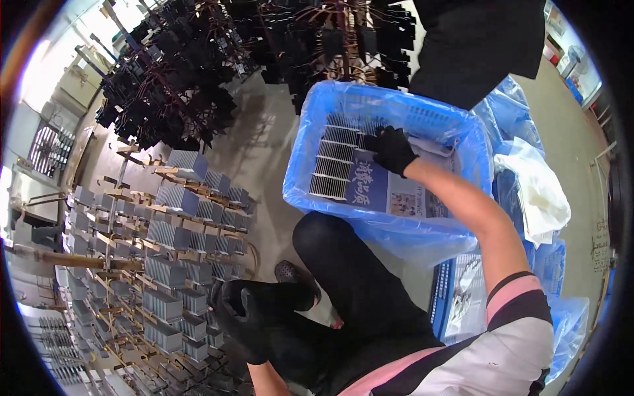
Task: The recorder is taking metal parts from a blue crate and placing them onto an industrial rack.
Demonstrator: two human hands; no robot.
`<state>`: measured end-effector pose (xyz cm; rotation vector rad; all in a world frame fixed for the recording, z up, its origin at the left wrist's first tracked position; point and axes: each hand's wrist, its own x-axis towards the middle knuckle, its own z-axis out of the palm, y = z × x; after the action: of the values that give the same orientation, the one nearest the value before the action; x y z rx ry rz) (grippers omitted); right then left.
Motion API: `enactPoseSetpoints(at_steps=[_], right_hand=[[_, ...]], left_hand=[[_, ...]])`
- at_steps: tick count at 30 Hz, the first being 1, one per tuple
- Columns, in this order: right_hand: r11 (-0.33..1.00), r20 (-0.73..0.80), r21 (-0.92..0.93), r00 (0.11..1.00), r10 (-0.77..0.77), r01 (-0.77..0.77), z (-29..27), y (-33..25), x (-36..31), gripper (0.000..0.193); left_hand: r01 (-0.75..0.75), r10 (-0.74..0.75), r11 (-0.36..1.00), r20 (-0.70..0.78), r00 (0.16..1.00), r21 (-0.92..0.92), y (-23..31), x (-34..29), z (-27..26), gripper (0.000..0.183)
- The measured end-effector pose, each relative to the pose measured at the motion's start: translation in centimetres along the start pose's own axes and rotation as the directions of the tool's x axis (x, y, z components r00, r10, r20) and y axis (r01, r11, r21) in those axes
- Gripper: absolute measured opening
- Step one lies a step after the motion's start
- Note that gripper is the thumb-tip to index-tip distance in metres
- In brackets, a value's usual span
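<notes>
Inside a blue plastic crate lined with clear blue film, grey finned heat sinks stand in several rows along the left side. My right hand, in a black glove, reaches into the crate. Its fingers are bent and closed at the end of an upper row, on a heat sink mostly hidden by the glove. Printed paper lies on the crate bottom beside the rows. At the lower left, my left hand, also black-gloved, has curved fingers apart with nothing visible between them. It is beside a rack of grey heat sinks.
More racks hung with black parts stand at the back left. Right of the crate are blue plastic film and a white bag. Below the crate sits another blue crate. Dark cloth hangs at the upper right.
</notes>
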<state>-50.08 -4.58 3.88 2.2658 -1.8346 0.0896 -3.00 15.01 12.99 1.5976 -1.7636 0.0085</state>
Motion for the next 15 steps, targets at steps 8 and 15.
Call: enactPoseSetpoints(at_steps=[8, 15], right_hand=[[0.996, 0.054, 0.053, 0.996, 0.072, -0.075, -1.5, -0.3, 0.3, 0.04], [0.978, -0.053, 0.174, 0.993, -0.105, 0.113, -10.8, -7.3, 5.2, 0.048]], left_hand=[[0.086, -0.09, 0.995, 0.08, 0.993, 0.048, -0.4, -0.5, -0.6, 0.034], [0.262, -0.255, 0.963, -0.094, 0.962, 0.062, 1.3, -1.8, -7.1, 0.023]])
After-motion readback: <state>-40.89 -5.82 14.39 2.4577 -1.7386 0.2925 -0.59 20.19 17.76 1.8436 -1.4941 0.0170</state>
